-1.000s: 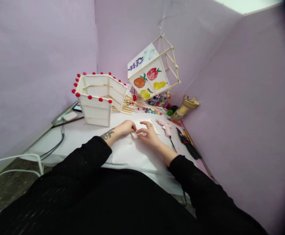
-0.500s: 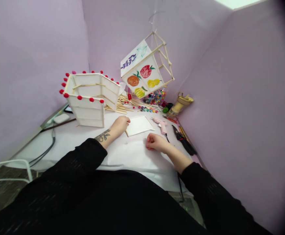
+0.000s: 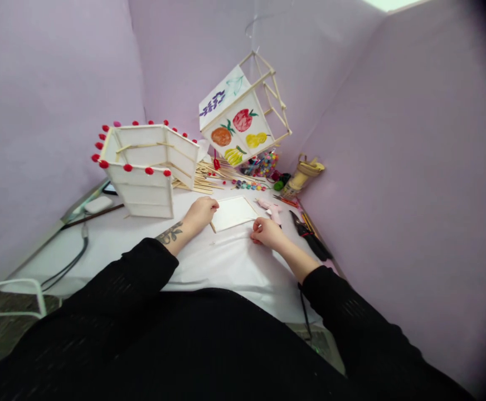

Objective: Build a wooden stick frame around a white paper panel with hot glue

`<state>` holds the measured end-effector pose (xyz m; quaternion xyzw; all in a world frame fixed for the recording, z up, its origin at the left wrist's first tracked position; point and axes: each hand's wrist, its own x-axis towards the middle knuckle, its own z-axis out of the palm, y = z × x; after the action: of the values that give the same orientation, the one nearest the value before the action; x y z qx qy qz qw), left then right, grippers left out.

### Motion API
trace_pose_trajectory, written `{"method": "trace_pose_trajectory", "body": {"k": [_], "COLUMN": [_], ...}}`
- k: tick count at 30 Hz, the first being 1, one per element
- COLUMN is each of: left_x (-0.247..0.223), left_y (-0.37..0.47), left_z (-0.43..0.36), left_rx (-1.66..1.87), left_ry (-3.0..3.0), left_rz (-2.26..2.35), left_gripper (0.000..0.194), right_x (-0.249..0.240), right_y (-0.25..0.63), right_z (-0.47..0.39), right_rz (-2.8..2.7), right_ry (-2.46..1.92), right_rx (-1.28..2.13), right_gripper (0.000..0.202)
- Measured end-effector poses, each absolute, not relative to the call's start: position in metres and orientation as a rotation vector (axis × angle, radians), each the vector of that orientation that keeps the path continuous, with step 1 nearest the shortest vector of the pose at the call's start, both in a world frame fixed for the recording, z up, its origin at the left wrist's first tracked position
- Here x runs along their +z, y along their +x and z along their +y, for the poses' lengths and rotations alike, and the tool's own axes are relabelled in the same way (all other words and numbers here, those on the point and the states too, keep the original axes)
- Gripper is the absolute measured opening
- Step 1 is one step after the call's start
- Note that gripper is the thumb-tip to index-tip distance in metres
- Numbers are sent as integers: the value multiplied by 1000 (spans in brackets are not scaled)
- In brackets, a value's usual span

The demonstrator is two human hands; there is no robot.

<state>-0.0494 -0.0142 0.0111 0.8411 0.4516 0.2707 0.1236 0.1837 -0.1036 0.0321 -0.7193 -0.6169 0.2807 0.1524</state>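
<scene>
Head view of a craft table covered in white paper (image 3: 226, 267). The left hand (image 3: 201, 210) rests loosely curled at the near-left corner of a flat white paper panel (image 3: 234, 212) framed with thin wooden sticks, its fingertips touching that corner where a stick end juts out; whether it grips the stick cannot be told. The right hand (image 3: 266, 231) lies closed in a loose fist just beside the panel's near-right corner, apart from its edge; whether anything is pinched inside cannot be told. The step in hand appears to be steadying and trimming the panel's frame; the next move would likely call for the right hand to come onto the panel or reach the pink glue gun (image 3: 270, 208) lying just right of it. The panel lies flat between the two hands, slightly farther than both. Far left stands a white hexagonal lantern frame (image 3: 146, 167) edged with red pompoms; a painted fruit lantern (image 3: 238, 120) hangs above loose wooden sticks (image 3: 203, 177) and coloured beads (image 3: 263, 164).
</scene>
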Motion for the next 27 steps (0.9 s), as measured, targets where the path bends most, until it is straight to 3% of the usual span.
{"method": "trace_pose_trajectory", "body": {"k": [5, 8, 14, 17, 21, 23, 27], "left_x": [10, 10, 11, 15, 22, 28, 40], "left_y": [-49, -48, -47, -44, -33, -28, -26], "left_z": [-16, -17, -17, -23, -42, -54, -70], "left_rx": [817, 808, 779, 846, 1001, 977, 883], "left_ry": [2466, 2480, 2516, 2520, 2369, 2184, 1865], "left_rz": [1303, 1285, 1262, 1202, 892, 706, 489], "left_gripper": [26, 26, 26, 24, 19, 19, 37], "right_x": [26, 22, 16, 19, 35, 46, 59], "right_y": [187, 188, 200, 203, 200, 193, 165], "right_z": [-122, -141, -190, -217, -218, -200, -156], "right_rz": [-2033, -2191, -2251, -2248, -1938, -1559, -1129], "right_ry": [-2083, -2132, -2220, -2203, -1687, -1324, -909], "right_rx": [308, 65, 2, 134, 916, 1179, 1255], "right_gripper": [4, 17, 22, 20, 7, 13, 30]}}
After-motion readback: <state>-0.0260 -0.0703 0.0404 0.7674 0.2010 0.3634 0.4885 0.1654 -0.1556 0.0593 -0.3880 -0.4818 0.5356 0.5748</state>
